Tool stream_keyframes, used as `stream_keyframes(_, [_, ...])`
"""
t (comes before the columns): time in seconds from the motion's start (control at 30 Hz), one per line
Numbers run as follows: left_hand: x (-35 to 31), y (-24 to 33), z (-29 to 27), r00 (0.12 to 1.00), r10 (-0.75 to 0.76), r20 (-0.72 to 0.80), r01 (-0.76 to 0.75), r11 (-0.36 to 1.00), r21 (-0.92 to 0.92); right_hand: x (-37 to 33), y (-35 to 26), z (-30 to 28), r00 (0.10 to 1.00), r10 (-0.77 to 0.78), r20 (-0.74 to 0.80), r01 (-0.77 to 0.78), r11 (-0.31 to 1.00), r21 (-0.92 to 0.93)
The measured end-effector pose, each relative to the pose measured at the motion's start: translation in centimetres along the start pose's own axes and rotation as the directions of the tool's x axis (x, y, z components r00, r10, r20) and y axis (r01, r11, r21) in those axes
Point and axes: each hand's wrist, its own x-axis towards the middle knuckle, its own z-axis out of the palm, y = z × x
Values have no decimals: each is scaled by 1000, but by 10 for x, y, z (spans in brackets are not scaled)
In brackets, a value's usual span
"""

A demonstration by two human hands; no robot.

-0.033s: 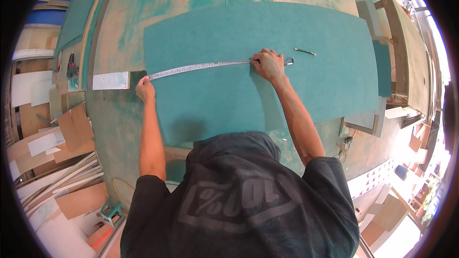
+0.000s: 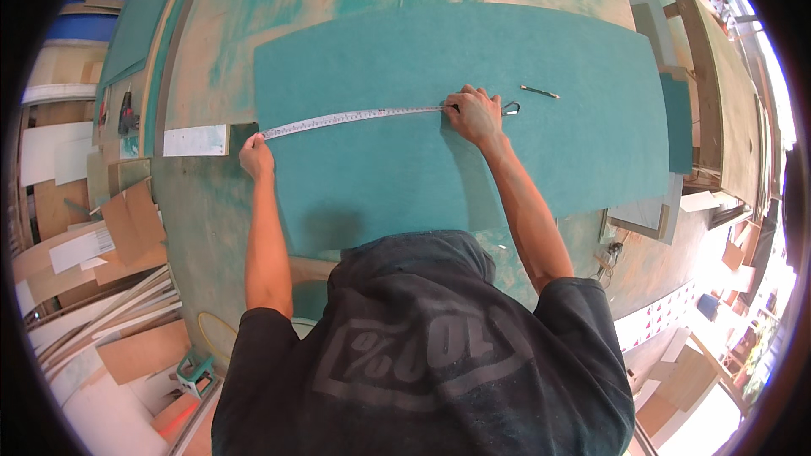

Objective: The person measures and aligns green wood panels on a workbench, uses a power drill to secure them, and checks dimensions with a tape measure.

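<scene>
A teal-green board (image 2: pixel 389 181) lies flat on the worktable. Across it, from the left edge to past the middle, stretches the white blade of a tape measure (image 2: pixel 355 117), bowed slightly. At the board's left edge my left hand (image 2: pixel 257 159) is closed, pinching the blade's end with thumb and fingers. My right hand (image 2: pixel 476 118) is closed over the other end; its fingers hide the tape's case. A dark clip loop (image 2: pixel 511 108) sticks out on the right of that hand. Further right, a dark pencil (image 2: pixel 540 92) rests on the board.
Left of the board lies a white strip (image 2: pixel 195 142) on the paint-smeared worktable (image 2: pixel 211 228). A red-and-black tool (image 2: pixel 127 115) sits beyond the table's left side. Wood offcuts (image 2: pixel 144 350) crowd the lower left. Cables (image 2: pixel 610 257) are at the right, near a wooden cabinet (image 2: pixel 718 93).
</scene>
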Motion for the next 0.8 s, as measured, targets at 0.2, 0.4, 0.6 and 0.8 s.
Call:
stream_keyframes(0.2, [2,-13,7,994,59,-90,-55,997,46,1,1,6,997,-46,-58,51,994,97])
stream_keyframes(0.4, [-5,-9,16,986,81,-148,-74,996,50,5,5,9,993,-102,-58,108,987,120])
stream_keyframes(0.6, [-11,-3,18,982,88,-170,-80,996,50,4,5,10,992,-109,-65,116,986,117])
stream_keyframes(0.8, [-12,0,17,981,104,-162,-94,993,70,3,4,10,991,-89,-96,101,987,124])
